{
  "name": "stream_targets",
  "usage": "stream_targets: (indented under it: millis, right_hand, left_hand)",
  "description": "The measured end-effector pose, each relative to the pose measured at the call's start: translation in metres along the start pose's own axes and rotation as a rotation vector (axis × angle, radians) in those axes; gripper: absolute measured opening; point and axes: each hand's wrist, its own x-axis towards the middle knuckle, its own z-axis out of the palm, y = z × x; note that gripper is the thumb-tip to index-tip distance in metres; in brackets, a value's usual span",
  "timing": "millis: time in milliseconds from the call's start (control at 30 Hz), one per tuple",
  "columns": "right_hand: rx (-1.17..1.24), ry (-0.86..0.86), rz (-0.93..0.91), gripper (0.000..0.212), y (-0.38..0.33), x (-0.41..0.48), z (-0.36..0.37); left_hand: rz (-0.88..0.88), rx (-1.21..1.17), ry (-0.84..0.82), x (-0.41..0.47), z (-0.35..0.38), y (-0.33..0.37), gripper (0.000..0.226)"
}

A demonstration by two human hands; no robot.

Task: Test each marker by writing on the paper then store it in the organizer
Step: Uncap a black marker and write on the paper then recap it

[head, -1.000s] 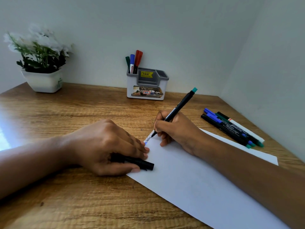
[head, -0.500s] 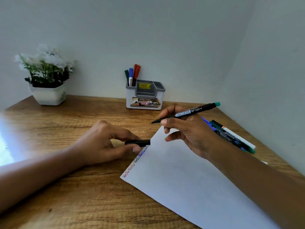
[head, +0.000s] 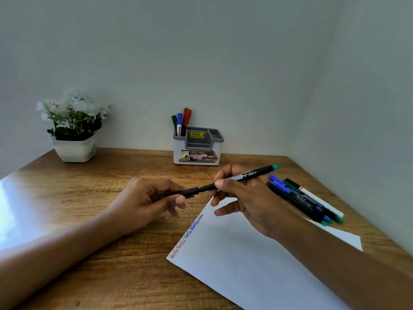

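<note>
**Head view: cap and marker met above the paper's corner**

The right hand pinched a black marker with a teal end between thumb and forefinger, its other fingers loosely spread below. The left hand curled its fingers around the black cap, whose mouth met the marker's writing end. Whether it was fully seated could not be told. Both were held in the air over the wooden table, just beyond the far corner of the paper, which bore small red, dark and blue words along its left edge. Loose markers lay together to the right. The organizer stood by the wall with three markers in its left compartment, and a potted plant sat far left.
</note>
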Motion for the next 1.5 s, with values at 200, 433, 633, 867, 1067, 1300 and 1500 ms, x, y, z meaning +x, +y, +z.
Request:
stream_targets:
  millis: [200,433,633,867,1067,1300,1500]
  right_hand:
    - [-0.067,-0.012,-0.067,0.017,0.006,-0.004,0.012]
    - [-0.057,0.072,-0.123,0.014,0.0,-0.006,0.018]
    - [-0.066,0.064,-0.143,0.017,0.0,-0.003,0.01]
    - [-0.066,0.29,-0.232,0.012,-0.022,0.011,-0.012]
    - [-0.571,0.234,-0.138,0.03,-0.046,0.063,-0.027]
    - [-0.82,0.281,-0.041,0.026,-0.09,0.156,-0.032]
    - [-0.834,0.245,0.099,0.01,-0.092,0.195,-0.023]
  left_hand:
    - [-0.032,-0.115,-0.001,0.002,0.011,0.011,0.018]
    - [-0.118,-0.31,0.089,0.003,0.019,0.029,0.024]
    - [-0.165,-0.24,0.11,0.012,0.02,0.031,0.027]
    - [-0.307,-0.32,0.347,0.039,-0.009,0.005,0.039]
    - [-0.518,-0.226,0.349,0.099,0.003,-0.04,0.075]
    - [-0.439,-0.211,0.419,0.143,0.023,-0.065,0.08]
    - [-0.399,-0.2,0.418,0.149,0.026,-0.072,0.075]
